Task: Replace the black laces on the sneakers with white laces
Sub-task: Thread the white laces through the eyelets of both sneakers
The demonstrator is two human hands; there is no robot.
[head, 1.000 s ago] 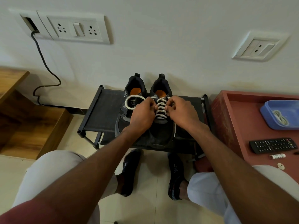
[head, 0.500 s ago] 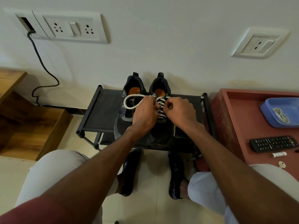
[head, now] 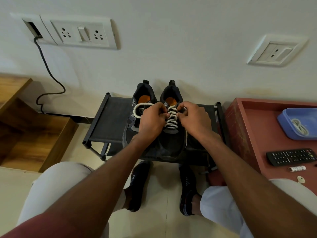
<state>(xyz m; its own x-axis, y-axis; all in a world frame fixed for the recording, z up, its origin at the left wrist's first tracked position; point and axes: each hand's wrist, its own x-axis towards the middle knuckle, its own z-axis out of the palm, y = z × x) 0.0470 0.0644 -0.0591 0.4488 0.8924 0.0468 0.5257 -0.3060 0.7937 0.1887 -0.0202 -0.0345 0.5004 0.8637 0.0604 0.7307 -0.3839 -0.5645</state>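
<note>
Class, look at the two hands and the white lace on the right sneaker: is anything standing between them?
Nothing visible does. The left hand and right hand are already at the white lace near the top of the right sneaker.

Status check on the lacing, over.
Both hands, left and right, pinching white lace at right sneaker top eyelets. Lace loop trails over left sneaker. Nothing obstructing.

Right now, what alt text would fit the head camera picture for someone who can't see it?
Both hands, left and right, pinch a white lace at the top eyelets of the right-hand sneaker, one of a dark pair on a low black rack. A lace loop trails left.
</note>
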